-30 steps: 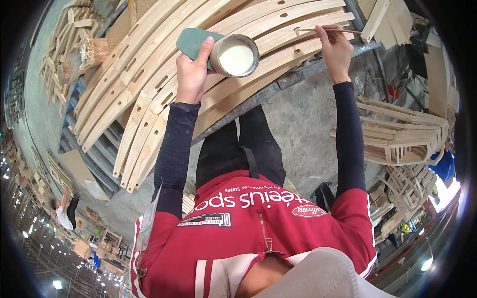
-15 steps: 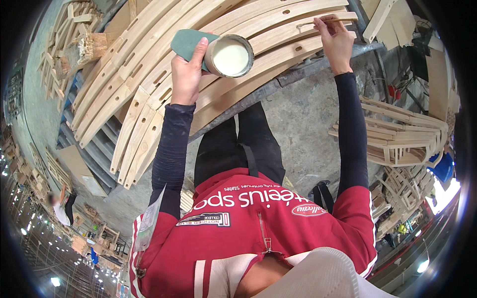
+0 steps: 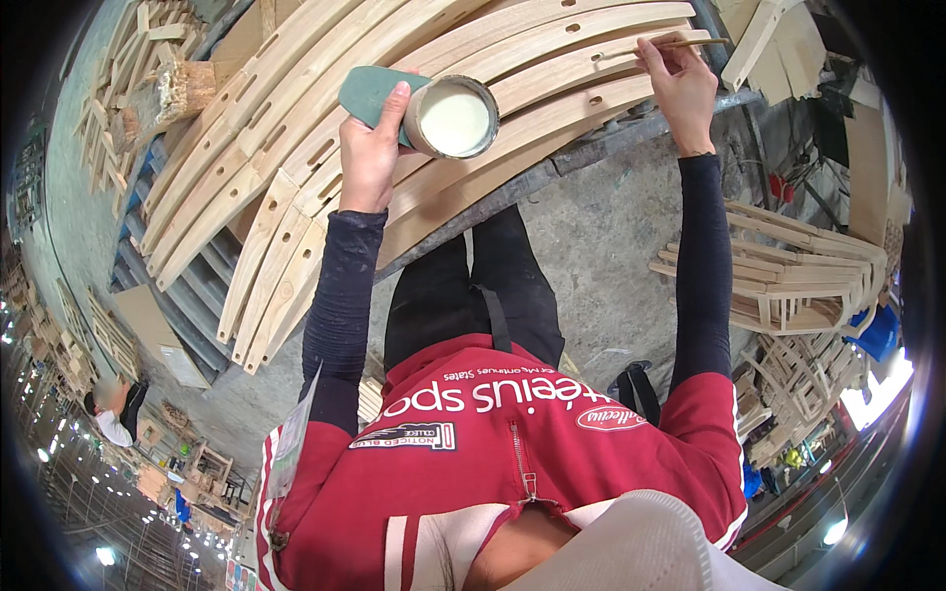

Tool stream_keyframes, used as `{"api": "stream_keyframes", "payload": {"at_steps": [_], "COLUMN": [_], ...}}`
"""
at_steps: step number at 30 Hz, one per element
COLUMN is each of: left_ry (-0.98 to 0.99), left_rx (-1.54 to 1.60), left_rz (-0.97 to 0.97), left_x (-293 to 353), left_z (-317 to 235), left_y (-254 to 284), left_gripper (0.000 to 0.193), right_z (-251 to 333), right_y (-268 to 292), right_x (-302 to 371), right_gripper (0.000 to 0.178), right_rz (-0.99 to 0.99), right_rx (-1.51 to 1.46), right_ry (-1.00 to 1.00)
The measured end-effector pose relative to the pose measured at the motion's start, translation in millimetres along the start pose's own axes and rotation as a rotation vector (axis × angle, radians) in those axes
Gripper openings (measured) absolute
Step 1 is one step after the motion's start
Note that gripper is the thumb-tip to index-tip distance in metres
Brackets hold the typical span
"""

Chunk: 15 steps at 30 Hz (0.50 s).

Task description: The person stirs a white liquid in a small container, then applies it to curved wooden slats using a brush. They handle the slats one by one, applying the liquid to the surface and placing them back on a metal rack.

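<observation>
My left hand (image 3: 367, 163) is closed around a cup (image 3: 418, 120) of creamy white liquid (image 3: 454, 118), thumb on top. A dark green, rounded flat piece (image 3: 371, 96) is in the same grip, against the cup's left side. Over the far right end of the curved wooden slats (image 3: 552, 91), my right hand (image 3: 684, 98) pinches a thin brown stick (image 3: 702, 42). The stick points left at a slot (image 3: 598, 57) in one slat; its tip is hard to make out. Slots and holes show along several slats laid side by side.
A dark-edged bench (image 3: 562, 158) carries the slats. Curved wooden frames (image 3: 788, 266) are stacked on the right, and loose wooden parts (image 3: 133, 74) lie at the far left. Cardboard (image 3: 158, 330) lies at left. Another person (image 3: 118, 406) is far off at the lower left.
My right hand has shifted slightly to the right and nearer with the stick. The left hand and cup have barely moved. The distant person has changed posture.
</observation>
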<state>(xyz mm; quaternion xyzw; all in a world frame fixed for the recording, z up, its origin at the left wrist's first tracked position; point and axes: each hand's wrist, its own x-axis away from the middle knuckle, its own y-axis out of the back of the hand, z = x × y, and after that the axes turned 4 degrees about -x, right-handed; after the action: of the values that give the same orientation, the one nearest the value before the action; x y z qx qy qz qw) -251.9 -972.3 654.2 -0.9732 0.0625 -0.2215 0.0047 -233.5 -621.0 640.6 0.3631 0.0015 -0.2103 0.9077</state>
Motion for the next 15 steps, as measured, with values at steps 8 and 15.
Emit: {"api": "stream_keyframes", "payload": {"at_steps": [8,15], "left_ry": [0.009,0.032], "left_rx": [0.003,0.01], "left_rz": [-0.006,-0.032], "left_x": [1.1,0.7], "left_z": [-4.8,1.4], "left_y": [3.3,15.2], "left_gripper": [0.035,0.034], "right_z": [4.3,19.6], "right_y": [-24.3,-42.5], "right_x": [-23.7,-31.7], "right_gripper": [0.027,0.024], "right_rz": [-0.014,-0.001], "right_rx": [-0.204,-0.013], "right_ry": [0.043,0.043]}}
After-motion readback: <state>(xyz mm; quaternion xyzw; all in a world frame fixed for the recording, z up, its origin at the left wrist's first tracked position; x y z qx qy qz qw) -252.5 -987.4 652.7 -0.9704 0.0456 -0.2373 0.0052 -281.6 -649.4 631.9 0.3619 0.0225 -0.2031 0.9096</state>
